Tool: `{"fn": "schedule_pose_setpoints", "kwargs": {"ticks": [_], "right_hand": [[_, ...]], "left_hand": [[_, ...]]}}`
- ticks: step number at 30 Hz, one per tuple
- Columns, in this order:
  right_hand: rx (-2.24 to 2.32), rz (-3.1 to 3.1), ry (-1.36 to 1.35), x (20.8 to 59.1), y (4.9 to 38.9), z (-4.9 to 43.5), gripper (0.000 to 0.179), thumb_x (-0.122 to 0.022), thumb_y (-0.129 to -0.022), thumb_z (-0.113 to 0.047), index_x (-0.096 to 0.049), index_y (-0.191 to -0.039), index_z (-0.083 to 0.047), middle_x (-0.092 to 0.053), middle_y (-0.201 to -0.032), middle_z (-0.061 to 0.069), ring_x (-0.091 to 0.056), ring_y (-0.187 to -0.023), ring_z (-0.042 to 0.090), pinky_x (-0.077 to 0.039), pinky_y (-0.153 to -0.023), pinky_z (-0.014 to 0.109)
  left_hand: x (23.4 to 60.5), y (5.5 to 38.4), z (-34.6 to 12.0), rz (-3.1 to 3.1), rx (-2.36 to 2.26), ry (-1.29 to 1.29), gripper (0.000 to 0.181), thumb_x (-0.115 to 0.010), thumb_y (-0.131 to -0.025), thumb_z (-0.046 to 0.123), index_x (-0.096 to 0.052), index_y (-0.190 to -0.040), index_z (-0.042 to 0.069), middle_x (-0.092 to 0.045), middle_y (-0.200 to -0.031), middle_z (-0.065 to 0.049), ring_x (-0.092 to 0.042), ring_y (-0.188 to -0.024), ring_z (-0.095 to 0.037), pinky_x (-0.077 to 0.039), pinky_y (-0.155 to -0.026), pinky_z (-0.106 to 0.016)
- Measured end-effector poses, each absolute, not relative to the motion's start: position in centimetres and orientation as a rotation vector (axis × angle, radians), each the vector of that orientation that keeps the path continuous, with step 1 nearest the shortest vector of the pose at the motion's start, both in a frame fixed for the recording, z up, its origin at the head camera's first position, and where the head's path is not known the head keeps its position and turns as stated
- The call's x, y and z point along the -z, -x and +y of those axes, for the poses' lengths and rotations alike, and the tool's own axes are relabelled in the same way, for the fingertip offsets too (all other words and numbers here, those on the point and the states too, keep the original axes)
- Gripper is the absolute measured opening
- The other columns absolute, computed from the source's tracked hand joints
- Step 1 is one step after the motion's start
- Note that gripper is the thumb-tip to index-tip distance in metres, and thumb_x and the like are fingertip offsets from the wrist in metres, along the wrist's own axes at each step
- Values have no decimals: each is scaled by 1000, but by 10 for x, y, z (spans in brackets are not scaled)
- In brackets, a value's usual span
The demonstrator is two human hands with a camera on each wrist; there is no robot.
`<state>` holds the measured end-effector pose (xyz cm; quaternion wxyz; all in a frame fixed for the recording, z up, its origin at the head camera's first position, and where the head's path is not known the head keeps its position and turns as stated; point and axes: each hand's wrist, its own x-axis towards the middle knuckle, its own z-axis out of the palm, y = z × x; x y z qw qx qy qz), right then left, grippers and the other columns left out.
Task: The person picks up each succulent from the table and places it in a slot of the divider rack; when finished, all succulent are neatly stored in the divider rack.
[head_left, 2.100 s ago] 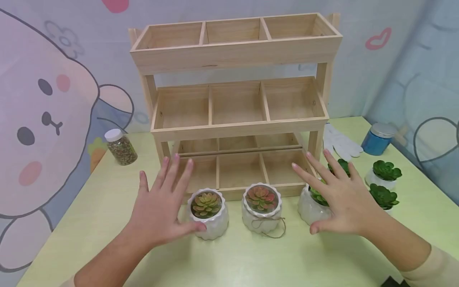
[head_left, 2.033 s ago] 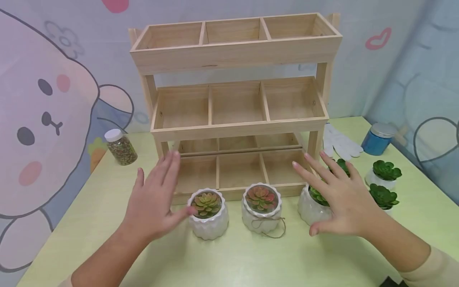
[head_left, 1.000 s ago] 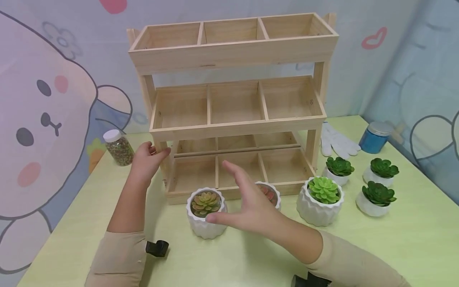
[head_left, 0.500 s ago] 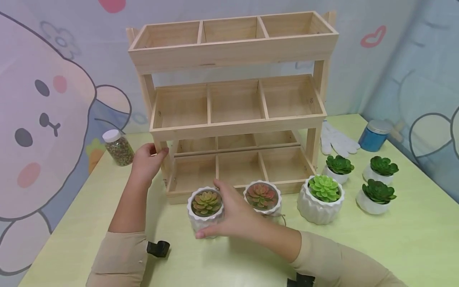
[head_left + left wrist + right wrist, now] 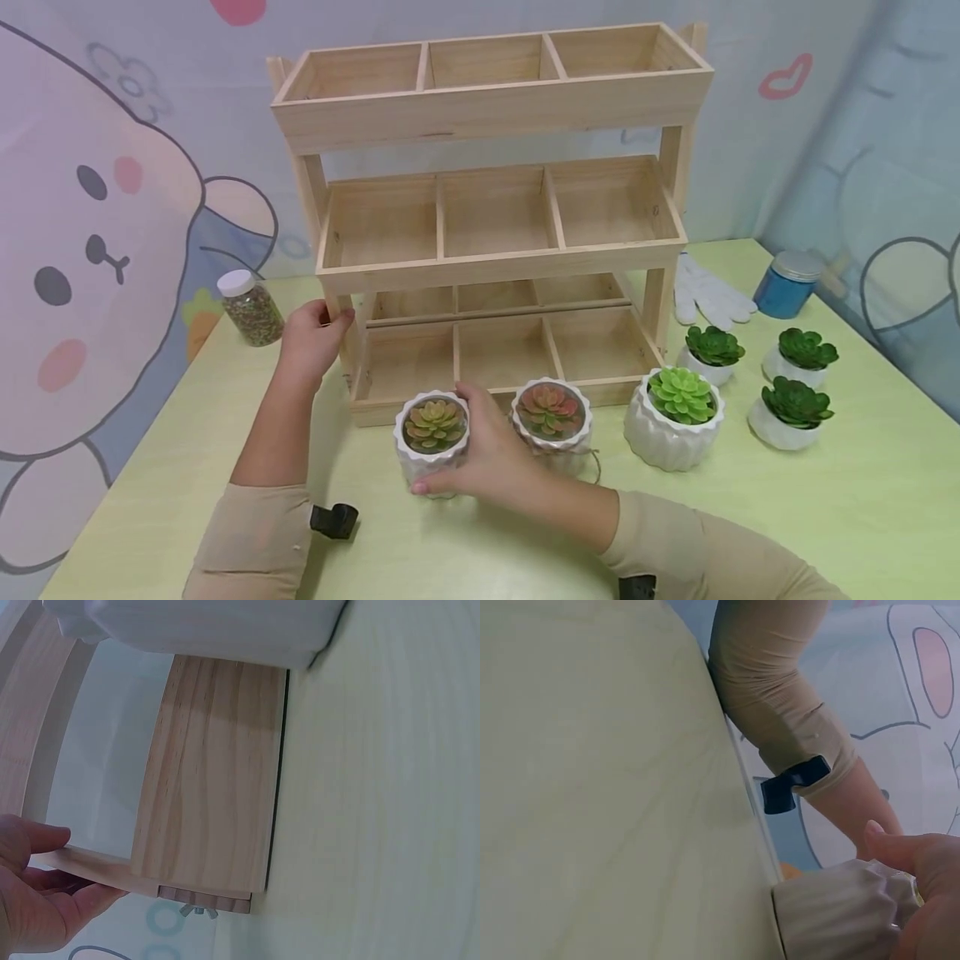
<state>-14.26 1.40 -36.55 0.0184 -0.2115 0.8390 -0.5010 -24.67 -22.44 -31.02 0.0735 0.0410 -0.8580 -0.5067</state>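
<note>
My left hand [image 5: 309, 346] grips the left post of a three-tier wooden shelf [image 5: 491, 258]; in the left wrist view the thumb lies on one side of the post [image 5: 97, 868] and the fingers on the other. In front of the shelf, my right hand [image 5: 487, 454] holds a white scalloped pot [image 5: 420, 467] with a yellow-green succulent [image 5: 434, 425], thumb at its front and fingers round its right side. The pot stands on the table. Just right of that hand is a similar pot with a reddish succulent [image 5: 551, 410] and a twine bow, partly hidden by the hand.
To the right stand a pot with a bright green succulent [image 5: 681, 396] and three small pots with dark green succulents [image 5: 797, 402]. A white glove [image 5: 711, 292] and a blue jar [image 5: 786, 285] lie behind them. A jar of grit [image 5: 253, 312] stands left of the shelf.
Both hands were spread over the table. The left went to the shelf's post and took hold of it; the right moved left and closed round the yellow-green succulent's pot.
</note>
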Motion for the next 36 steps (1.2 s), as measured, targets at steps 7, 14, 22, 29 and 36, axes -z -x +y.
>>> {"fn": "schedule_pose_setpoints", "kwargs": {"ticks": [7,14,22,29,36], "right_hand": [[1632,2587,566,371,142,11,121,-93,-49,-39,-25,-142,0,-41,-135,13,-43,-122,28,-32,-103,47],[1668,2603,507,376,143,7,111,-93,-49,-36,-33,-137,-3,-42,-129,10,-44,-117,27,-35,-100,46],[1773,2562,501,381,146,5,92,-92,-54,-32,-43,-127,-7,-46,-117,0,-48,-109,19,-40,-95,39],[1903,2562,578,382,147,5,82,-93,-52,-26,-48,-119,-8,-50,-111,-3,-50,-103,14,-44,-91,34],[1985,2497,598,358,145,2,80,-93,-52,-21,-50,-118,-9,-54,-109,-3,-55,-100,12,-47,-87,30]], "left_hand": [[311,248,-224,-2574,1540,-111,42,-48,-98,16,-45,-129,-11,-50,-126,-28,-51,-114,-39,-42,-95,-48],[310,248,-223,-2575,1535,-105,43,-47,-98,17,-44,-130,-11,-50,-126,-28,-50,-114,-39,-42,-96,-47],[310,246,-224,-2596,1529,-114,44,-46,-98,18,-43,-131,-11,-49,-127,-28,-50,-115,-39,-41,-96,-48],[312,246,-224,-2587,1544,-110,43,-46,-98,17,-43,-131,-11,-49,-127,-28,-50,-115,-39,-41,-96,-48],[312,246,-226,-2578,1530,-97,42,-48,-98,18,-45,-129,-11,-51,-125,-28,-50,-113,-39,-42,-96,-47]]}}
